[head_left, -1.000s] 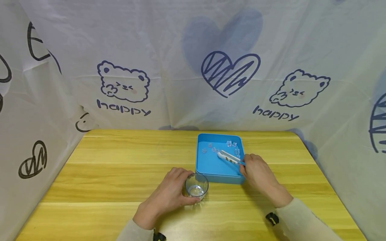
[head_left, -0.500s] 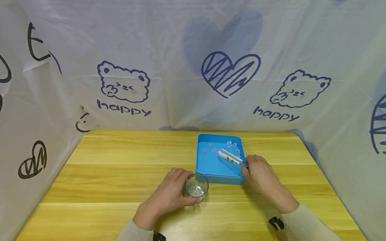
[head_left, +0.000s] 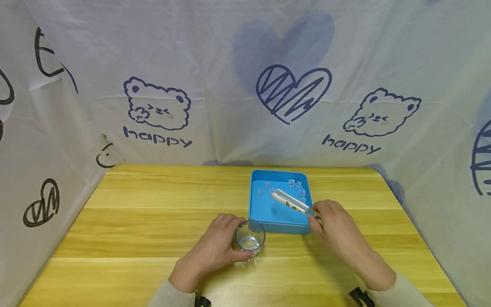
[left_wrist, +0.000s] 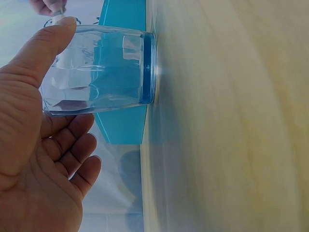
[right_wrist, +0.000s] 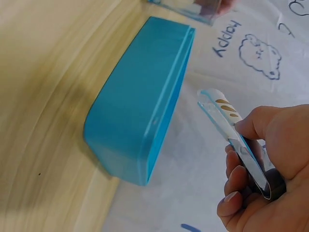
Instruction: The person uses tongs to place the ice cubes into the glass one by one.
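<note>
Glass (left_wrist: 96,70) gripped by L hand (head_left: 218,244), tongs (head_left: 293,199) by R hand (head_left: 339,226); cubes (head_left: 291,183) in box (head_left: 285,229) show in head cam only.

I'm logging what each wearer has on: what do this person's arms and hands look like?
The left hand and right hand are bare, with no gloves or rings visible. The sleeves are plain, pale cream, leaving the wrists uncovered. A small black piece shows beside each one's end; I can't tell what it is.

Head view forward-down, wrist views close, box (head_left: 284,229) shared
</note>
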`<control>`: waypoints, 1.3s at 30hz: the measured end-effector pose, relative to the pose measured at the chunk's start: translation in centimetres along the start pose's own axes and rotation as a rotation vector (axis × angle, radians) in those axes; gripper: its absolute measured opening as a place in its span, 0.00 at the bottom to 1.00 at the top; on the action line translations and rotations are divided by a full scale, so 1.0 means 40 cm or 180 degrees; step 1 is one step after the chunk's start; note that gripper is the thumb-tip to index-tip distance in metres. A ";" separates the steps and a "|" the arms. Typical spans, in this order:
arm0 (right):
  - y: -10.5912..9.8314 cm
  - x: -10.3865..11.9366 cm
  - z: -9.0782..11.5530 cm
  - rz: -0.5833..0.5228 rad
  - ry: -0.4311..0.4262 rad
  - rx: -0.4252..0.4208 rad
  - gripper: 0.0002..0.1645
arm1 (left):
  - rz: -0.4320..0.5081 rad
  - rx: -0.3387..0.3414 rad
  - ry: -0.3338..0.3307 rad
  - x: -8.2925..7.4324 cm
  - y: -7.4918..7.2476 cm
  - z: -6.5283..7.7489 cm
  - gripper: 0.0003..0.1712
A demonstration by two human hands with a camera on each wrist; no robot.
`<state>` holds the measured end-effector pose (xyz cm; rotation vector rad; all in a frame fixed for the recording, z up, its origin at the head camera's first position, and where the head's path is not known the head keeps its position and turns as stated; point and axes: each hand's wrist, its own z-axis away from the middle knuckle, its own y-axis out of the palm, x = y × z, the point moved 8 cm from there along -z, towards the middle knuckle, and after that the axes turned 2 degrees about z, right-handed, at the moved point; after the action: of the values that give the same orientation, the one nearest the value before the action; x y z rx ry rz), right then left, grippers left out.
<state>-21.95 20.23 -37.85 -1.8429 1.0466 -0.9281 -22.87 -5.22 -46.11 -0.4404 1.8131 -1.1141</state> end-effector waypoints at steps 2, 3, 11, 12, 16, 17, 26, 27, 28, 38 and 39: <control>-0.012 0.014 0.007 -0.0015 -0.0059 -0.0041 0.07 | 0.0001 -0.0001 0.0000 0.000 0.000 0.000 0.50; -0.017 0.020 0.011 -0.0026 -0.0083 -0.0049 0.07 | 0.0002 0.0000 0.0001 0.000 0.000 0.000 0.50; -0.036 0.066 0.042 -0.0121 -0.0325 -0.0060 0.08 | 0.0004 -0.0014 0.0023 0.000 -0.001 0.000 0.49; -0.037 0.073 0.046 -0.0143 -0.0390 -0.0081 0.08 | 0.0002 -0.0017 0.0025 0.000 -0.001 0.000 0.50; -0.038 0.100 0.063 -0.0209 -0.0636 -0.0157 0.10 | -0.0029 -0.0032 0.0037 0.000 -0.002 0.001 0.50; -0.037 0.106 0.066 -0.0220 -0.0693 -0.0168 0.10 | -0.0036 -0.0039 0.0043 0.000 -0.002 0.001 0.50; -0.012 0.136 0.096 -0.0358 -0.0993 -0.0238 0.08 | -0.0030 -0.0051 0.0071 -0.001 -0.002 -0.001 0.50; -0.010 0.138 0.098 -0.0375 -0.1017 -0.0254 0.10 | -0.0028 -0.0052 0.0069 -0.001 -0.002 -0.001 0.50; -0.007 0.140 0.099 -0.0390 -0.1040 -0.0272 0.12 | -0.0023 -0.0053 0.0069 -0.001 -0.002 -0.002 0.49; 0.016 0.145 0.108 -0.0385 -0.1025 -0.0220 0.05 | -0.0051 -0.0047 0.0071 -0.001 -0.002 -0.001 0.49; 0.018 0.144 0.108 -0.0376 -0.1019 -0.0211 0.05 | -0.0042 -0.0043 0.0069 -0.001 -0.002 0.000 0.49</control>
<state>-16.18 16.01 -39.09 -2.0446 0.7859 -0.6415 -22.87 -5.22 -46.02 -0.4505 1.8401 -1.1201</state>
